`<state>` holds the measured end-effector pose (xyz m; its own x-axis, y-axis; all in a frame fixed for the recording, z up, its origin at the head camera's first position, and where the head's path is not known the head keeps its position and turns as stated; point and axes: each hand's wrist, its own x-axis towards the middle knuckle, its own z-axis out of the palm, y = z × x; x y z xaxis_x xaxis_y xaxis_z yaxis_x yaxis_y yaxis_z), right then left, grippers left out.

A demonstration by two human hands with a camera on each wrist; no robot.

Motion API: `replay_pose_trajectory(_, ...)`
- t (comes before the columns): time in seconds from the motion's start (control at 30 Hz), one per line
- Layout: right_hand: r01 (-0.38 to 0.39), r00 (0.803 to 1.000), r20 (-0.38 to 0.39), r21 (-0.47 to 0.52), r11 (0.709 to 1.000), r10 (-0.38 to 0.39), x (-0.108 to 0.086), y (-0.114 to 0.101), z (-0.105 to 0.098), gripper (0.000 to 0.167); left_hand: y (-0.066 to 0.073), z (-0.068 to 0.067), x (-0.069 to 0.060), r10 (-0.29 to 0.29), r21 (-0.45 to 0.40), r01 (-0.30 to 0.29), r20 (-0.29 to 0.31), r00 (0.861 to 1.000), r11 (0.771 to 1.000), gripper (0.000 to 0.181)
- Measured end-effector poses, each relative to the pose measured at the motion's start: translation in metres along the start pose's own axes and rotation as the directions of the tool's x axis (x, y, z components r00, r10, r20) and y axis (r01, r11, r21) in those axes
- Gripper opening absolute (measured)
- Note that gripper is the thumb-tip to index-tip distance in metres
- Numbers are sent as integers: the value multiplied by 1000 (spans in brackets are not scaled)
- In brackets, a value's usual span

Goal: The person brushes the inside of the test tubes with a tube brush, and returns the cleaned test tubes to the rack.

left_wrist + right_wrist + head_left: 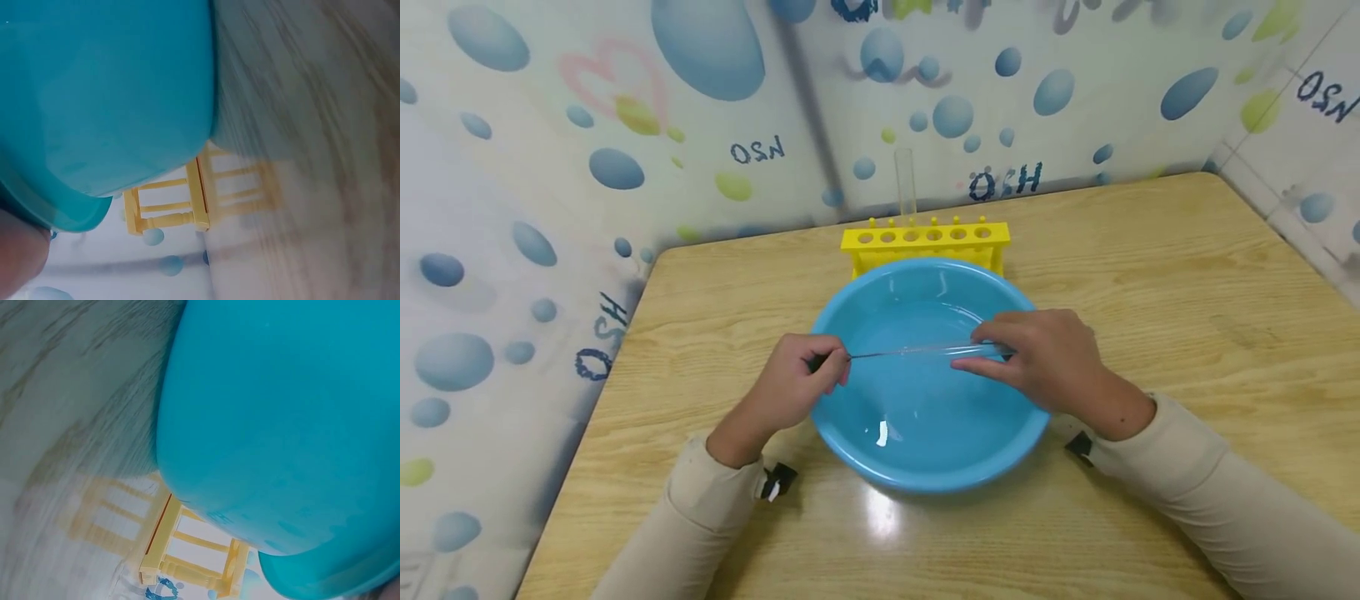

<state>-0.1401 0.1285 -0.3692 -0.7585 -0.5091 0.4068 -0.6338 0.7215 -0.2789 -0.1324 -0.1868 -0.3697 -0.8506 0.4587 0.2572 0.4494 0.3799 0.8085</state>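
Observation:
Over the blue basin [925, 482], the right hand [1048, 358] grips a clear glass tube [958, 351] between thumb and fingers, the tube lying nearly level. The left hand [797, 379], at the basin's left rim, pinches the end of a thin wire-like handle [876, 355] that runs toward the tube's open end. Whether its far part is inside the tube is hard to tell. Both wrist views are filled mostly by the basin's outer wall [119, 94] [269, 425]; only an edge of the left hand [22, 253] shows in the left one.
Behind the basin stands a yellow test tube rack [925, 237] with one clear tube [906, 183] upright in it. The wooden table [1150, 292] meets a wall [700, 167] with printed bubbles at the back. Liquid with reflections appears inside the basin.

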Motion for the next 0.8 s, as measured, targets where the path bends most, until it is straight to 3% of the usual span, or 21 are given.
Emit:
replay_pose_trajectory(0.2, 3, 1000, -11, -2, 1000, -3, 0, 0, 1, 31, 0, 2, 0, -11, 5, 11, -4, 1000, 1000, 33)
replay_pose_trajectory(0.3, 1, 1000, -18, 0, 1000, -1, 0, 0, 1, 31, -3, 6, 0, 43, 117, -42, -4, 999, 992, 32)
replay_pose_trajectory(0.47, 5, 1000, -27, 5, 1000, -5, -1, 1, 2, 30, -4, 10, 0, 134, 298, -133, 17, 991, 945, 32)
replay_pose_trajectory(0.6, 13, 999, -43, 7, 1000, -13, -1, 1, 1, 30, -2, 10, 0, 129, 313, -130, 26, 991, 941, 31)
replay_pose_trajectory(0.8, 3, 999, -53, 13, 1000, -3, 0, 0, 1, 30, 2, 13, 0, 102, 375, -86, -23, 994, 923, 30)
